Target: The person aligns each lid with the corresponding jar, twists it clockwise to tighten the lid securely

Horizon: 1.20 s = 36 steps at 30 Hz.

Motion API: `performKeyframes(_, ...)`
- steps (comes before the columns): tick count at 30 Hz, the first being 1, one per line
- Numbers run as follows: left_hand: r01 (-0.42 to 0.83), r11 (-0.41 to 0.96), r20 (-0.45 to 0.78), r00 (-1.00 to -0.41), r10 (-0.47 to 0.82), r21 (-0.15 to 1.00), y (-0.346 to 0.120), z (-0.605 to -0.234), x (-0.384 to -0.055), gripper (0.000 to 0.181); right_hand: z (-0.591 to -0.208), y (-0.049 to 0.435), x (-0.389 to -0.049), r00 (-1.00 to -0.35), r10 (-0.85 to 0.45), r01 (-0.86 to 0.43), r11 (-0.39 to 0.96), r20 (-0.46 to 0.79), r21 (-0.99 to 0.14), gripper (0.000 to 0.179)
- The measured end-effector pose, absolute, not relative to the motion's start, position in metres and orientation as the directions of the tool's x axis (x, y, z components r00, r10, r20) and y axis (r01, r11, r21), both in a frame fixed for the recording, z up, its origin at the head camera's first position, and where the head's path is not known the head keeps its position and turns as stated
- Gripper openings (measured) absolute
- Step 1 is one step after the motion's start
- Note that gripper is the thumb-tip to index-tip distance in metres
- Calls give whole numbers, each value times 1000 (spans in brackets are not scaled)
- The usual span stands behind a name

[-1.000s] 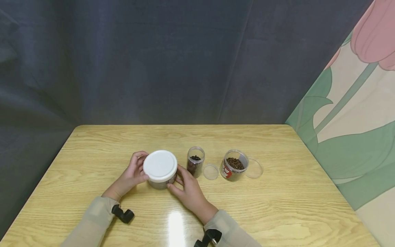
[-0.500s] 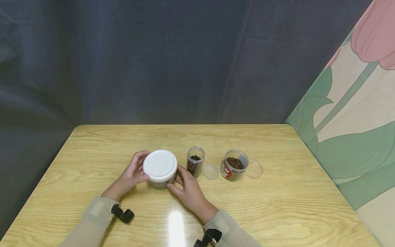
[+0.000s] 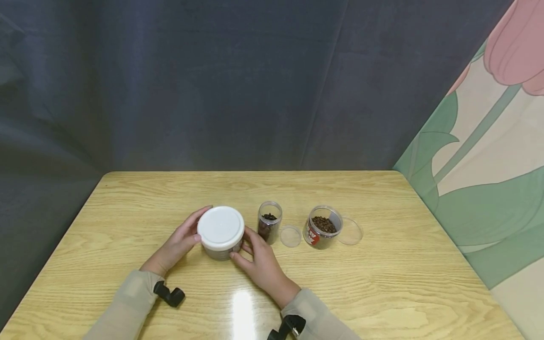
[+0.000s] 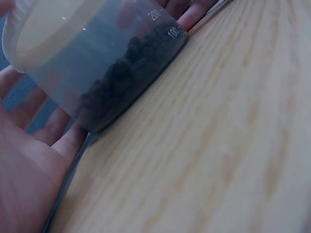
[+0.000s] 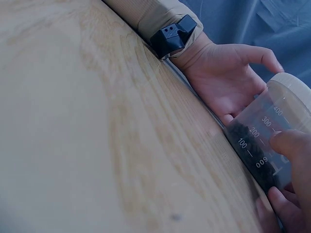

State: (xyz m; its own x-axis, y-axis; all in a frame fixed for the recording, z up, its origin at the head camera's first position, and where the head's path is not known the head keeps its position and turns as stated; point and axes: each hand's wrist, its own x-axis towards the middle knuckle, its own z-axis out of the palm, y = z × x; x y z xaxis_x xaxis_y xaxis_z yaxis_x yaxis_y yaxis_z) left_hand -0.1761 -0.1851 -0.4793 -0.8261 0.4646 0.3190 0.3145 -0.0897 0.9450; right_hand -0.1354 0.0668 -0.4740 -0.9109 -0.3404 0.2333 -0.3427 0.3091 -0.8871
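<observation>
A clear plastic tub (image 3: 218, 255) with printed volume marks stands on the table at centre left. Dark bean-like pieces (image 4: 141, 58) cover its bottom. On its top sits a white round lid (image 3: 220, 227). My left hand (image 3: 177, 243) has its thumb at the lid's left edge and its fingers along the far left side; some fingertips are hidden behind the tub. My right hand (image 3: 262, 267) holds the tub's wall from the right, thumb in front and fingers round the side. In the right wrist view, that thumb presses beside the printed marks.
Right of the tub stands a narrow open jar (image 3: 269, 223) of dark beans, close to my right fingers. A small clear disc lid (image 3: 290, 236) lies beside it. Farther right are a wider open jar (image 3: 322, 227) of brown beans and a larger clear disc lid (image 3: 352, 231).
My left thumb has drawn back from over the lid's front edge to its left edge, and the left fingers have slid toward the far side. The tub and right hand stay put.
</observation>
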Motion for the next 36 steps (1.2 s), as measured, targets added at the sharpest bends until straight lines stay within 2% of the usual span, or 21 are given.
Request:
performKeyframes(5, 297, -131, 324, -836, 443, 946, -186, -482, -176, 64, -474, 66, -136, -908, -340, -356, 311, 246, -881, 67)
performKeyframes(13, 274, -230, 352, -818, 456, 934, -186, -483, -176, 68, -472, 65, -136, -909, -341, -348, 311, 238, -885, 68)
performKeyframes(18, 276, -202, 339, -829, 445, 940, -186, -481, -176, 66, -470, 65, -136, -911, -340, -343, 311, 233, -886, 68)
performKeyframes(26, 291, -84, 297, -844, 446, 953, -186, -478, -176, 63, -474, 66, -137, -910, -338, -349, 315, 240, -883, 67)
performKeyframes(32, 301, -97, 310, -823, 476, 948, -186, -479, -177, 63, -474, 67, -137, -915, -335, -337, 326, 226, -883, 66)
performKeyframes(36, 289, -100, 301, -830, 470, 952, -186, -479, -176, 62, -474, 67, -136, -915, -335, -336, 329, 224, -882, 66)
